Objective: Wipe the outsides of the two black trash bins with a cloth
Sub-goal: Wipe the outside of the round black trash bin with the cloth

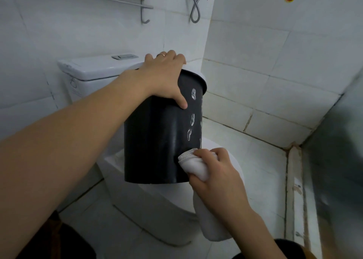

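Left hand (166, 78) grips tilted black bin (155, 141) at its rim, right hand (214, 172) bunches white cloth (193, 165) against lower wall; sweep upward over pale smears (192, 119), probably residue.

I am seeing the black bin (155, 137) filling the middle, lifted over the toilet bowl (157, 205), with the cistern (94, 68) crowding just behind its left side. The tiled corner wall (275, 82) is closing off the right, yet open floor (263, 172) is lying between bin and wall, leaving room to pass there
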